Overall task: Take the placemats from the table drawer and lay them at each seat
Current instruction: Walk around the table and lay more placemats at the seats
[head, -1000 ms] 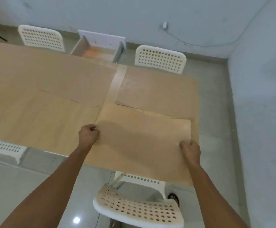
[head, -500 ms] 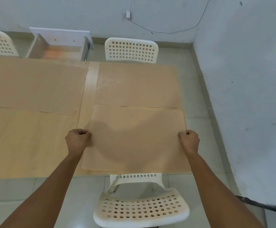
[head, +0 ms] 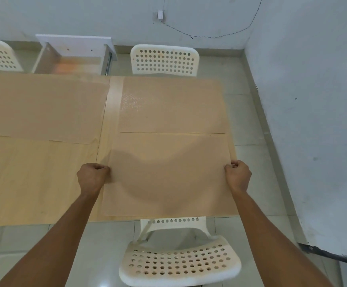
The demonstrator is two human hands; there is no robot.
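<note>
Left hand (head: 93,177) and right hand (head: 238,175) each pinch a side edge of the near placemat (head: 168,175), which lies flat on the tabletop (head: 34,179) in front of a white chair (head: 178,264). Another placemat (head: 171,105) sits just beyond it, drawer (head: 73,59) open at the far side.

Placemats (head: 168,175) matt tan, finely perforated weave. Table (head: 34,183) pale wood grain, smooth. Chairs (head: 178,264) glossy white perforated plastic. Floor (head: 98,251) glossy tile. Walls (head: 313,100) matt, scuffed paint.
</note>
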